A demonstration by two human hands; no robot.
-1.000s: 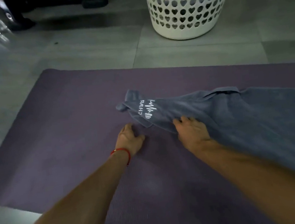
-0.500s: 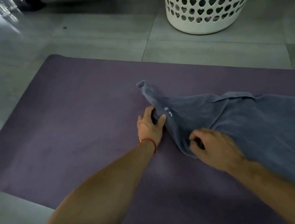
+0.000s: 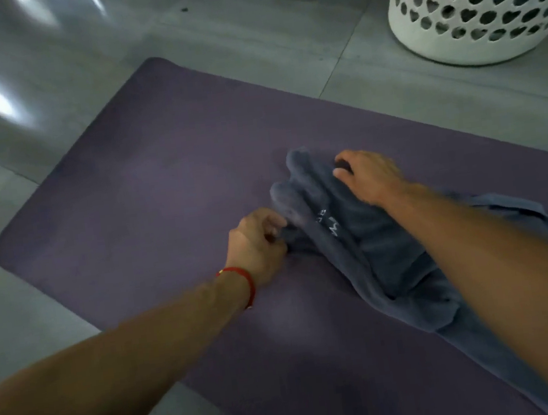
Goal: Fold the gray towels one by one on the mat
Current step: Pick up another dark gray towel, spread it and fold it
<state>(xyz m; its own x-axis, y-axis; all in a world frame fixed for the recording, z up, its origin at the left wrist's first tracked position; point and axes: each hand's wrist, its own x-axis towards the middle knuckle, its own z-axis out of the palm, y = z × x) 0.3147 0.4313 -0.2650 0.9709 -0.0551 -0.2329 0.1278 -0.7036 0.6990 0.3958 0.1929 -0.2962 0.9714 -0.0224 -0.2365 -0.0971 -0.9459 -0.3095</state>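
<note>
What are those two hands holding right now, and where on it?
Both grip the gray towel at its bunched left end: the left hand pinches the near edge, the right hand grasps the far edge. The rest lies on the purple mat.

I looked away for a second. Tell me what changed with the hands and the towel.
Both hands took hold: the left hand now pinches the gray towel at its near edge, the right hand reached farther and grips its bunched end. The towel stays on the purple mat.

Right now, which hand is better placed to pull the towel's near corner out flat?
Left. The left hand already pinches the towel at its near bunched edge; the right hand grips the far edge.
</note>
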